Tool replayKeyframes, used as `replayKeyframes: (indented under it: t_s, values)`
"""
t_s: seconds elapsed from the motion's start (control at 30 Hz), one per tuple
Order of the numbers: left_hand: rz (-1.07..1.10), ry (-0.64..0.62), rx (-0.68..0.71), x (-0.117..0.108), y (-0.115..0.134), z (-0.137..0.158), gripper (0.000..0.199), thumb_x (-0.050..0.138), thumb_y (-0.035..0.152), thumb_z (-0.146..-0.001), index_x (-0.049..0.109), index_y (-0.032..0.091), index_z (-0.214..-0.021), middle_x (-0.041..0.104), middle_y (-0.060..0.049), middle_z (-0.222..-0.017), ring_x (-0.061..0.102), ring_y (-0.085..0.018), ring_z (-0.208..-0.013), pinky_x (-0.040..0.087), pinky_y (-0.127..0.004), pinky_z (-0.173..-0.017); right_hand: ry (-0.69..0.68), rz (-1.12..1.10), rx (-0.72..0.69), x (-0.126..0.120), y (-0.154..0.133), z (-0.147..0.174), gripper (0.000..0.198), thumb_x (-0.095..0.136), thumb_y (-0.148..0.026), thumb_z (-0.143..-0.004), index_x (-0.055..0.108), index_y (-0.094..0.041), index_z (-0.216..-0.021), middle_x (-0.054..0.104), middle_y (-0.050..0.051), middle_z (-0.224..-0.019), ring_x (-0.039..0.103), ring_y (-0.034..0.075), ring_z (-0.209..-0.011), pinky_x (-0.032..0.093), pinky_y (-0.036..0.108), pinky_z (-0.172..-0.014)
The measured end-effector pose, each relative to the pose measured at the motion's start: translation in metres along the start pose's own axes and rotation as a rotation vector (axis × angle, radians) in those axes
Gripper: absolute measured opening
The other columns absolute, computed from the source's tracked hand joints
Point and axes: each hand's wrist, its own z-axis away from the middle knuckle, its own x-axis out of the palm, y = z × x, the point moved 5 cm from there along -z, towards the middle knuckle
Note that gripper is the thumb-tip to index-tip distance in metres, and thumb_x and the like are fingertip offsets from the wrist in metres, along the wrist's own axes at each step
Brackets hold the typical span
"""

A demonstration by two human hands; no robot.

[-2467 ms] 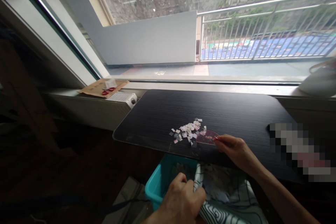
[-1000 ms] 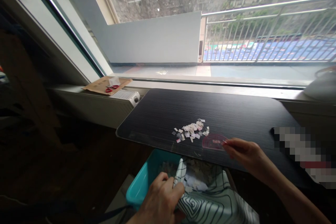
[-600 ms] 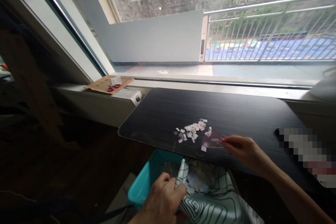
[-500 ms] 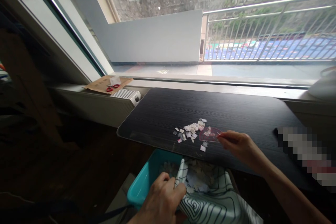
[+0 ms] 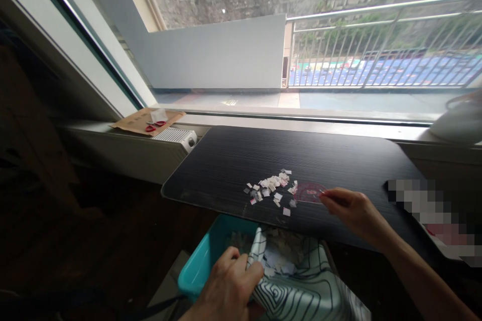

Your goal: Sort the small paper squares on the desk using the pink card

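Note:
My right hand [image 5: 344,204] pinches the right end of a clear pink protractor [image 5: 309,192], held low over the dark table [image 5: 320,155]. Just left of the protractor lies a loose pile of small cut paper pieces [image 5: 271,184], mostly white, a few pinkish. Below the table edge, my left hand [image 5: 235,281] is closed on the rim of a pale green cloth [image 5: 278,293] with black line patterns. Paper scraps [image 5: 280,256] fill the cloth's hollow. Beside it stands a turquoise bin [image 5: 196,271] with more scraps inside, partly covered by my left hand.
Red-handled scissors [image 5: 155,125] rest on a brown envelope [image 5: 131,123] on the sill at left, near a white radiator [image 5: 176,138]. A blurred-out item [image 5: 425,215] lies at the table's right. A window with a railing [image 5: 376,55] outside is ahead.
My right hand has drawn the protractor slightly right, away from the pile, and scraps that were under it now show at its left. The left hand keeps its grip. The view shifted a little.

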Motion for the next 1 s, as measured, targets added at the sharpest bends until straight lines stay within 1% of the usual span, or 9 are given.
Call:
replayKeyframes:
  t_s: [0.17, 0.3, 0.43, 0.5, 0.7, 0.77, 0.83, 0.93, 1.0]
  values:
    - [-0.011, 0.007, -0.013, 0.001, -0.003, -0.001, 0.026, 0.073, 0.015, -0.062, 0.06, 0.02, -0.083, 0.06, -0.002, -0.083, 0.053, -0.023, -0.083, 0.04, -0.038, -0.087, -0.071, -0.031, -0.019, 0.005, -0.011, 0.005, 0.028, 0.059, -0.04, -0.078, 0.072, -0.017, -0.071, 0.062, 0.002, -0.056, 0.053, 0.014, -0.052, 0.042, 0.022, -0.047]
    - [-0.014, -0.008, -0.011, -0.001, -0.002, -0.002, 0.028, 0.074, 0.015, -0.061, 0.06, 0.02, -0.085, 0.061, -0.002, -0.085, 0.053, -0.024, -0.085, 0.041, -0.038, -0.087, -0.143, -0.041, -0.003, 0.008, -0.01, 0.008, 0.028, 0.058, -0.04, -0.079, 0.073, -0.017, -0.073, 0.062, 0.001, -0.057, 0.054, 0.014, -0.054, 0.042, 0.022, -0.049]
    - [-0.023, -0.03, 0.007, 0.0, -0.001, -0.001, 0.024, 0.07, 0.013, -0.062, 0.06, 0.019, -0.083, 0.061, -0.002, -0.083, 0.053, -0.021, -0.08, 0.04, -0.038, -0.087, -0.106, -0.094, 0.017, 0.012, -0.006, 0.005, 0.031, 0.058, -0.042, -0.078, 0.073, -0.016, -0.075, 0.06, 0.001, -0.056, 0.054, 0.014, -0.053, 0.042, 0.023, -0.05]
    - [-0.031, -0.03, 0.006, 0.0, -0.001, -0.001, 0.023, 0.07, 0.013, -0.062, 0.059, 0.019, -0.081, 0.06, -0.002, -0.081, 0.053, -0.021, -0.079, 0.041, -0.037, -0.086, -0.119, -0.1, 0.006, 0.016, -0.007, 0.004, 0.03, 0.058, -0.041, -0.079, 0.072, -0.016, -0.073, 0.06, 0.001, -0.057, 0.054, 0.014, -0.054, 0.042, 0.023, -0.051]
    - [-0.014, -0.012, -0.013, -0.004, -0.001, -0.001, 0.026, 0.073, 0.014, -0.061, 0.059, 0.02, -0.083, 0.06, -0.001, -0.084, 0.053, -0.022, -0.084, 0.04, -0.037, -0.087, -0.35, -0.121, 0.055, 0.021, -0.009, 0.02, 0.027, 0.056, -0.037, -0.083, 0.072, -0.016, -0.076, 0.059, 0.0, -0.058, 0.051, 0.013, -0.055, 0.039, 0.022, -0.049]
    - [-0.001, -0.02, -0.017, -0.005, -0.001, -0.001, 0.025, 0.072, 0.015, -0.062, 0.059, 0.02, -0.083, 0.06, -0.001, -0.084, 0.053, -0.022, -0.083, 0.039, -0.037, -0.088, -0.388, -0.135, 0.054, 0.02, -0.011, 0.023, 0.027, 0.056, -0.038, -0.083, 0.072, -0.016, -0.076, 0.059, 0.0, -0.059, 0.051, 0.012, -0.055, 0.038, 0.022, -0.048]
    - [0.015, -0.04, -0.014, -0.005, -0.001, -0.001, 0.022, 0.071, 0.016, -0.064, 0.059, 0.02, -0.082, 0.06, -0.001, -0.082, 0.053, -0.021, -0.082, 0.039, -0.038, -0.089, -0.32, -0.127, 0.019, 0.018, -0.013, 0.018, 0.028, 0.057, -0.039, -0.083, 0.072, -0.016, -0.074, 0.059, 0.0, -0.059, 0.05, 0.012, -0.055, 0.039, 0.022, -0.049]
    - [0.033, -0.055, -0.023, -0.003, -0.002, -0.002, 0.02, 0.07, 0.017, -0.067, 0.058, 0.019, -0.082, 0.06, -0.002, -0.083, 0.053, -0.022, -0.083, 0.038, -0.039, -0.09, -0.126, -0.079, -0.046, 0.019, -0.015, 0.0, 0.029, 0.057, -0.04, -0.081, 0.072, -0.016, -0.074, 0.06, 0.002, -0.06, 0.052, 0.014, -0.057, 0.041, 0.023, -0.052]
    - [0.033, -0.052, -0.035, -0.002, -0.004, -0.002, 0.02, 0.07, 0.018, -0.067, 0.058, 0.019, -0.083, 0.06, -0.002, -0.085, 0.053, -0.022, -0.084, 0.038, -0.04, -0.09, -0.089, -0.063, -0.062, 0.026, -0.015, -0.013, 0.03, 0.056, -0.04, -0.082, 0.073, -0.016, -0.078, 0.062, 0.002, -0.062, 0.053, 0.015, -0.058, 0.042, 0.024, -0.053]
